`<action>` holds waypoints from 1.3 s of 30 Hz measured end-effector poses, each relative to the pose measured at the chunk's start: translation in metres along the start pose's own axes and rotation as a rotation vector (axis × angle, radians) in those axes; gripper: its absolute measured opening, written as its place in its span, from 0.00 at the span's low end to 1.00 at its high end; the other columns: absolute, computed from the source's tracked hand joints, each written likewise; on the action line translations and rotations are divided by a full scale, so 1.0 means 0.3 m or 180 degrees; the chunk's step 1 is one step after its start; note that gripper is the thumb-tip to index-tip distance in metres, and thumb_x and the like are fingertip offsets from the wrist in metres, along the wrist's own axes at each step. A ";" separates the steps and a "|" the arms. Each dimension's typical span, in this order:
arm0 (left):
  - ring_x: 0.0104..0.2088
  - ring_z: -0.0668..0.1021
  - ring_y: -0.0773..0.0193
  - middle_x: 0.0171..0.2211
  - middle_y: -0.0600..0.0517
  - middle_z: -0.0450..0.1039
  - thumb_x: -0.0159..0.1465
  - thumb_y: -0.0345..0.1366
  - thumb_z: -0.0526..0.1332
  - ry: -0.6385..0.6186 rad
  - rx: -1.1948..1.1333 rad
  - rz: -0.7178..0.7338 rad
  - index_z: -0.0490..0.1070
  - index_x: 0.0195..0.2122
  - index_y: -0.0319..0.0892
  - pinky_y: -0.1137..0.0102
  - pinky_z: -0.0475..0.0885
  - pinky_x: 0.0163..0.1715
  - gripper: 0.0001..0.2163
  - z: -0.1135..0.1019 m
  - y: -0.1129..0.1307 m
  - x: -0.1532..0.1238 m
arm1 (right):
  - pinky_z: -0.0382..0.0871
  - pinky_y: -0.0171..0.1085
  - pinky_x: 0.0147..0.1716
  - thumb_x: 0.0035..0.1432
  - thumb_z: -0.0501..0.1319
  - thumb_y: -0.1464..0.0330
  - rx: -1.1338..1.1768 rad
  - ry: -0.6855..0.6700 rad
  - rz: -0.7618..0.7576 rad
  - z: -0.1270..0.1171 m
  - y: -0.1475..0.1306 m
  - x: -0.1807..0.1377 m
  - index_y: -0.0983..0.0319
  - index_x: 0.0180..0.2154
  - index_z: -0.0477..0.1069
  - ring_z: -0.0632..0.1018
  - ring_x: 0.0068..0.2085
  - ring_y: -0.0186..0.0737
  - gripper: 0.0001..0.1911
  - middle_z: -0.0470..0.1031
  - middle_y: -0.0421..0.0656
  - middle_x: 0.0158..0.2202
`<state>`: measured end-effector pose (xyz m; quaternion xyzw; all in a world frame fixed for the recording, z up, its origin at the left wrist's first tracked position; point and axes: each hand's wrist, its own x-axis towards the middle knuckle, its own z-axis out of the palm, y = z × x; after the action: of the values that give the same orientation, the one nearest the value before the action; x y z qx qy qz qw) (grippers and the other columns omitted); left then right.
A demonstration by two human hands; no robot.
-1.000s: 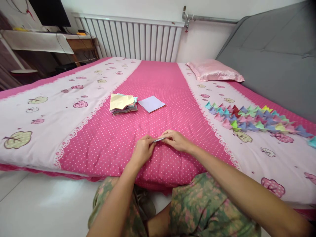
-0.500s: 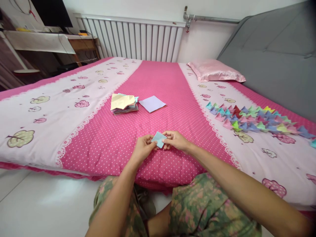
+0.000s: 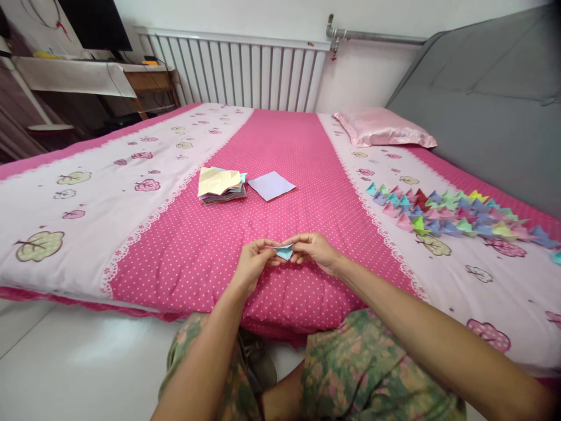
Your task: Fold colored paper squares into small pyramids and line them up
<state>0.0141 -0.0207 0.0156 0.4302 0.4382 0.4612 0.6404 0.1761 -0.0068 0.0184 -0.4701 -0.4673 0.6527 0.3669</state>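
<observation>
A small piece of light blue folded paper [image 3: 284,252] is held between both hands, above the near part of the pink dotted bedspread [image 3: 298,137]. My left hand [image 3: 255,261] pinches its left side, and my right hand [image 3: 312,251] pinches its right side. Its upper edge looks opened out into a pointed, boat-like form; the fingers hide its ends. Beyond the hands lie a stack of creased paper sheets [image 3: 220,182], cream on top, and a flatter pile of square paper [image 3: 271,185] with a lilac sheet uppermost.
Several rows of small folded paper boats [image 3: 458,213] in many colours stand on the bed's right side. A pink pillow [image 3: 388,128] rests near the grey headboard [image 3: 495,99]. Behind the bed is a white radiator [image 3: 236,70]; a desk [image 3: 144,85] with a monitor stands far left.
The blue paper has gone from a flat diamond facing me to a tilted, opened-out shape with a narrow upper edge. Both hands have turned slightly and still grip it.
</observation>
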 end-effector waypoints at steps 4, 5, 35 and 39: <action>0.23 0.75 0.72 0.23 0.51 0.74 0.48 0.29 0.59 0.0031 -0.0050 0.0112 0.71 0.25 0.36 0.79 0.69 0.26 0.04 0.003 -0.001 -0.002 | 0.67 0.27 0.22 0.44 0.56 0.74 -0.0010 0.0061 -0.0191 0.000 -0.012 -0.008 0.66 0.27 0.74 0.73 0.20 0.28 0.09 0.74 0.40 0.19; 0.24 0.75 0.71 0.23 0.51 0.74 0.48 0.29 0.59 0.0035 -0.0031 0.0140 0.71 0.24 0.36 0.79 0.69 0.27 0.04 0.004 -0.001 -0.002 | 0.68 0.28 0.23 0.44 0.56 0.73 -0.0055 0.0051 -0.0260 0.000 -0.014 -0.010 0.66 0.26 0.74 0.73 0.20 0.29 0.08 0.74 0.40 0.19; 0.29 0.77 0.62 0.29 0.47 0.77 0.48 0.38 0.65 0.0107 0.1155 0.1006 0.77 0.30 0.40 0.71 0.70 0.30 0.09 -0.024 -0.024 0.013 | 0.68 0.34 0.31 0.42 0.66 0.65 -0.0923 -0.0070 -0.1371 -0.014 -0.010 -0.008 0.65 0.28 0.74 0.75 0.29 0.35 0.10 0.76 0.43 0.27; 0.29 0.77 0.61 0.29 0.47 0.77 0.48 0.38 0.65 0.0082 0.1224 0.1018 0.77 0.29 0.40 0.70 0.71 0.30 0.10 -0.017 -0.015 0.003 | 0.69 0.35 0.31 0.43 0.65 0.64 -0.1060 -0.0013 -0.1422 -0.016 -0.015 -0.015 0.65 0.27 0.75 0.76 0.29 0.36 0.10 0.77 0.44 0.26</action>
<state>0.0103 -0.0199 0.0099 0.6022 0.4524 0.4703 0.4599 0.1821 -0.0083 0.0234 -0.4079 -0.6610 0.4708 0.4184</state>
